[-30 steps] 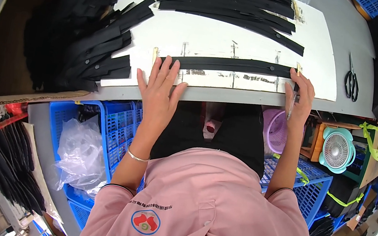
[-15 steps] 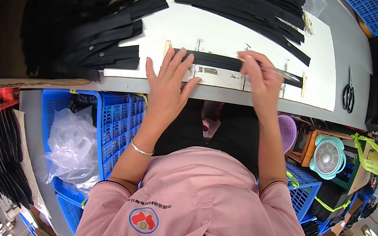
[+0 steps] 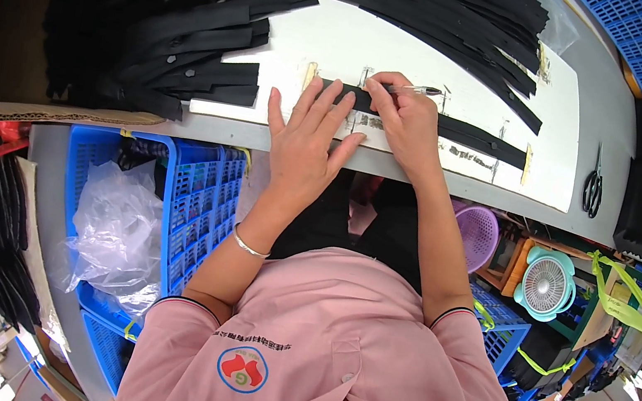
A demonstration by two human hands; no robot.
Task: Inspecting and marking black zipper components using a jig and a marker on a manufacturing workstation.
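Observation:
A black fabric strip (image 3: 466, 134) lies lengthwise near the front edge of a white board (image 3: 270, 96), between small tan pieces on the board. My left hand (image 3: 310, 136) presses flat on the strip's left end, fingers spread. In my right hand (image 3: 405, 121) a pen (image 3: 418, 90) is pinched, its tip hidden by my fingers at the strip's upper edge. Dark marks are smudged on the board around the strip. Farther back on the board, more black strips (image 3: 442, 18) lie in a row, and a big heap of them (image 3: 186, 45) spreads at the left.
Black-handled scissors (image 3: 593, 189) lie right of the board. A cardboard box edge (image 3: 57, 117) borders the heap. Below the table are a blue crate (image 3: 175, 219) with a clear plastic bag (image 3: 116, 218), a purple basket (image 3: 475, 237) and a small teal fan (image 3: 547, 284).
My right hand has moved left along the strip with the pen, close to my left hand. The left hand stays flat on the strip. The whole view has shifted and turned slightly.

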